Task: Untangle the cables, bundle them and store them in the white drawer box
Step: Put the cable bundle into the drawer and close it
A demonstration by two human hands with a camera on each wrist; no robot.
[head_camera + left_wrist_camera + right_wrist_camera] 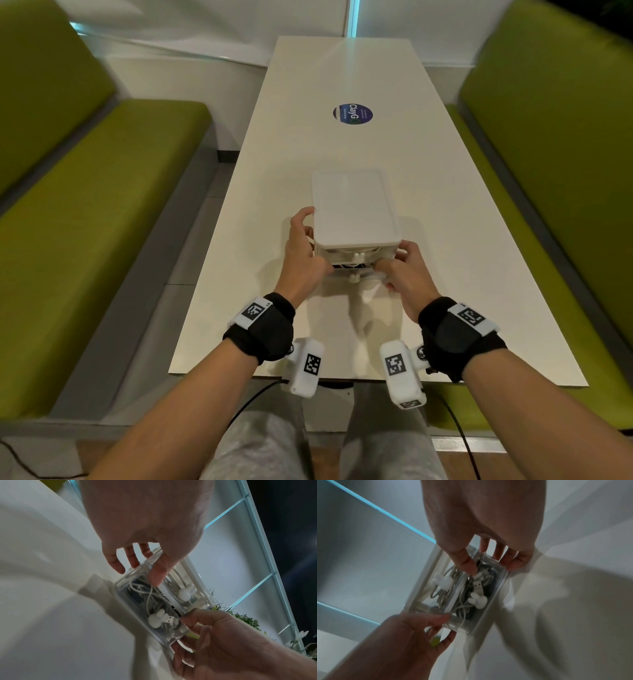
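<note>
The white drawer box [354, 212] stood on the desk [342, 85], near the front edge. The left hand [301, 253] gripped its left side – thumb on the front – while the right hand [406, 270] pinched the lower drawer [150, 609] (clear-fronted), cables [467, 592] coiled inside.
</note>
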